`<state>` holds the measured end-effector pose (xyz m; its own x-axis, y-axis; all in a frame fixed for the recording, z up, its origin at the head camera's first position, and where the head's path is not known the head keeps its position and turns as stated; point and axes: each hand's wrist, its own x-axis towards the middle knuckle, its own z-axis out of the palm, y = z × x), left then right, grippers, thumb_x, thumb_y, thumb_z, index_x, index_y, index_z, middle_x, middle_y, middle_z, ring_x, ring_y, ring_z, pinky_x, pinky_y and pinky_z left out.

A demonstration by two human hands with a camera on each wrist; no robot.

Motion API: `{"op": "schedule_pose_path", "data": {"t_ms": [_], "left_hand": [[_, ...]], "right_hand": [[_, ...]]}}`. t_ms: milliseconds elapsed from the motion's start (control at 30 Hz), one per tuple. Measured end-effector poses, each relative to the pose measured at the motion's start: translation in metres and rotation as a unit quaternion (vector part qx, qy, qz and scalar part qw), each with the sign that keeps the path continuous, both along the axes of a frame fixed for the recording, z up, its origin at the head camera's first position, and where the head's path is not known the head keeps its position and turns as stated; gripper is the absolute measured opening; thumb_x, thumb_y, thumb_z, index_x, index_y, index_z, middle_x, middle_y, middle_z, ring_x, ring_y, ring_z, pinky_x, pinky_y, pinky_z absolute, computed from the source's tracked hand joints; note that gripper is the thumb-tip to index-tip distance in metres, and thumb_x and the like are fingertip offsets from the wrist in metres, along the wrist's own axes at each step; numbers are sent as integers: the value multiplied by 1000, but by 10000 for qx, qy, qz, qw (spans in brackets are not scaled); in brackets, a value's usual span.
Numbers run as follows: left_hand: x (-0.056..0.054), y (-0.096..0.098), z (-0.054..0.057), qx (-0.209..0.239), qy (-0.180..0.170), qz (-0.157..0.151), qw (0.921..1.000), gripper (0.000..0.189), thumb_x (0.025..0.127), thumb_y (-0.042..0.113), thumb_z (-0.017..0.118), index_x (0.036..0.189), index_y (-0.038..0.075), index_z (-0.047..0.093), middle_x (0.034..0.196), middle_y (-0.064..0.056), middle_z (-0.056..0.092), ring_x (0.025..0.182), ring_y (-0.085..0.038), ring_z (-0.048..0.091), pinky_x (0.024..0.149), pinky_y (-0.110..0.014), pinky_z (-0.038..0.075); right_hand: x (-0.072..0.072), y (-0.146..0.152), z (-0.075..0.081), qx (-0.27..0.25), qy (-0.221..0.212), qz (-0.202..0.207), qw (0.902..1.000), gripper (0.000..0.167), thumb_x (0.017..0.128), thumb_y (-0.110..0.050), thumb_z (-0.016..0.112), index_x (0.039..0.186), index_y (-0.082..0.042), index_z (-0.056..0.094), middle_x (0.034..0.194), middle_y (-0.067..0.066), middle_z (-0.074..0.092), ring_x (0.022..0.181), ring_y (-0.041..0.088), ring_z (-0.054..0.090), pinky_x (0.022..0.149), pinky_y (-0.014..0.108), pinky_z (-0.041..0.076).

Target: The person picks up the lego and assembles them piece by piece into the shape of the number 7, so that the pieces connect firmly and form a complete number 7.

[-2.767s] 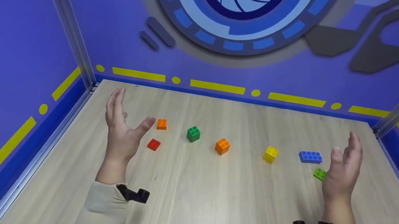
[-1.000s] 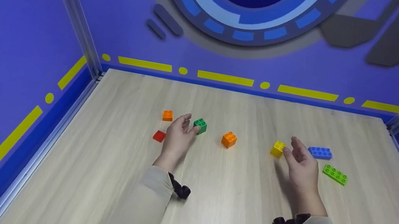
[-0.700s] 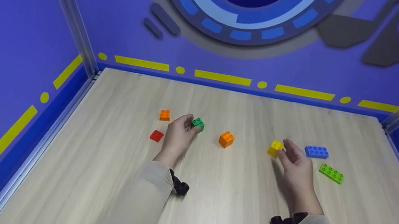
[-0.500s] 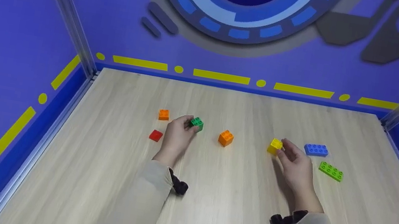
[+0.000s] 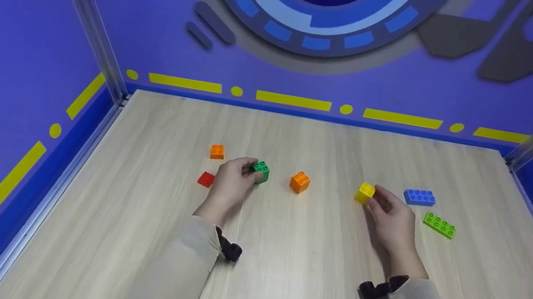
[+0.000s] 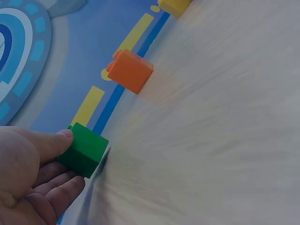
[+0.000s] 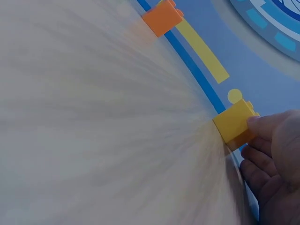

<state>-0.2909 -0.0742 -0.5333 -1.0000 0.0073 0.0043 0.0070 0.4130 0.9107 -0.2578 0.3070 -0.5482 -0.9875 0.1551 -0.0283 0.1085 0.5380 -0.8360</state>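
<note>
In the head view my left hand [image 5: 233, 181] pinches a green toy brick [image 5: 260, 172] on its left side. The left wrist view has the thumb on one face of the green brick [image 6: 84, 151], the other fingers partly hidden behind it. My right hand [image 5: 392, 222] holds a yellow toy brick [image 5: 365, 193] from its right. Its thumb presses the yellow brick [image 7: 234, 124] in the right wrist view, fingers curled at the far side. Between the two hands an orange brick [image 5: 300, 183] stands on the wooden table.
Left of the left hand lie a smaller orange brick [image 5: 217, 151] and a flat red brick [image 5: 206, 179], partly covered by that hand. Beyond the right hand are a blue brick [image 5: 420, 197] and a lime-green brick [image 5: 440, 225]. Blue-purple walls [image 5: 305, 80] enclose the table [image 5: 287, 283].
Both hands, first spread open and apart, have come inward and taken hold of the green and yellow bricks. The green brick has shifted slightly toward me; the view has tilted down.
</note>
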Motion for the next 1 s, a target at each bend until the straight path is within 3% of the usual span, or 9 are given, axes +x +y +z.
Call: {"op": "schedule_pose_path", "data": {"t_ms": [333, 533, 667, 800, 1000], "left_hand": [[26, 3, 13, -99, 8, -515, 9986, 45, 108, 16, 78, 151, 6, 71, 144, -13, 78, 136, -28, 74, 117, -44, 61], [41, 5, 23, 113, -47, -844, 9964, 45, 109, 18, 77, 153, 8, 70, 145, -11, 77, 136, -27, 74, 116, -43, 62], [45, 5, 33, 218, -63, -1001, 9947, 46, 110, 17, 76, 154, 7, 69, 145, -9, 77, 135, -26, 74, 114, -43, 63], [46, 5, 40, 150, 13, -1062, 9942, 45, 110, 18, 76, 153, 8, 70, 143, -7, 78, 133, -25, 74, 112, -41, 64], [51, 9, 44, 129, 21, -1111, 9937, 44, 110, 19, 77, 152, 11, 71, 143, -6, 78, 132, -24, 74, 111, -39, 65]], "right_hand": [[1, 2, -1, 37, 258, -131, 9996, 53, 116, -22, 66, 166, -6, 54, 169, 19, 59, 156, 37, 59, 127, 49, 51], [4, 2, -2, 13, 331, -120, 9994, 53, 116, -23, 66, 165, -5, 56, 168, 18, 60, 156, 37, 61, 128, 50, 50], [5, -2, -2, -147, 328, -101, 9993, 52, 116, -24, 67, 164, -6, 57, 168, 18, 61, 155, 35, 61, 129, 50, 50], [8, -10, -1, -392, 335, -9, 9987, 52, 115, -25, 69, 162, -6, 60, 166, 18, 63, 153, 33, 63, 125, 38, 53], [13, -23, 1, -651, 200, 189, 9975, 52, 113, -27, 73, 160, -7, 62, 164, 16, 65, 152, 32, 64, 125, 36, 52]]}}
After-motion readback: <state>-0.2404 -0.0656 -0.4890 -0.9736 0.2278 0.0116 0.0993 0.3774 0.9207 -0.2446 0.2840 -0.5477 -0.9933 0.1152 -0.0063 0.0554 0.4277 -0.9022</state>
